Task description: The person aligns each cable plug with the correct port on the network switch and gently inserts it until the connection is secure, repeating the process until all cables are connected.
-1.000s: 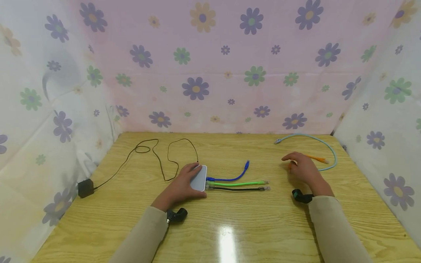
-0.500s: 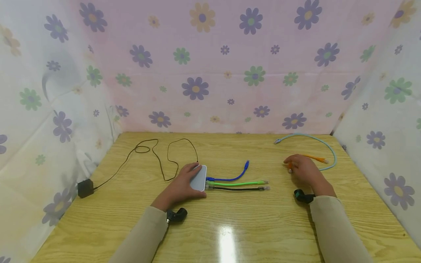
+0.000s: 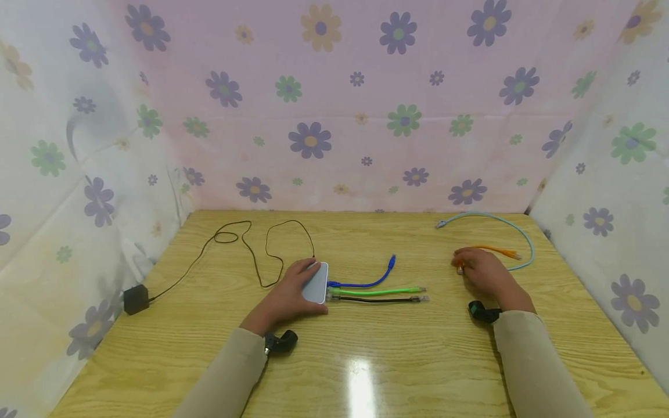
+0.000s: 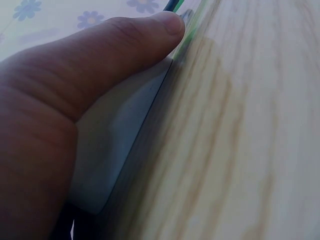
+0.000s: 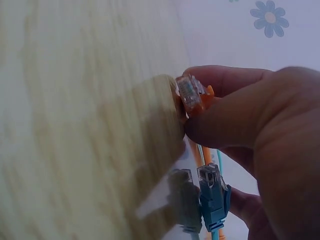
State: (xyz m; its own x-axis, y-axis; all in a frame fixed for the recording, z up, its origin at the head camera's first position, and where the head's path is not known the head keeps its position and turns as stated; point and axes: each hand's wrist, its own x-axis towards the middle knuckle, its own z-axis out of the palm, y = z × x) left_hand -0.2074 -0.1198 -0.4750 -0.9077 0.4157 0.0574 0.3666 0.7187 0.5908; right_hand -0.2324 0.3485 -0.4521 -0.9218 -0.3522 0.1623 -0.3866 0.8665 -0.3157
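Left hand is gripping flat white-rimmed grey box, right hand is pinching orange cable by its clear plastic plug, ideally keeping tip uncovered.

Pretty plain flat box, pale grey on top with a white rim, lying flat, and the left hand gripped it. A blue cable, a green cable and a black cable ran off its right edge. The right hand pinched an orange cable by one clear-tipped plug; the other end lay inside a light blue cable's curve.
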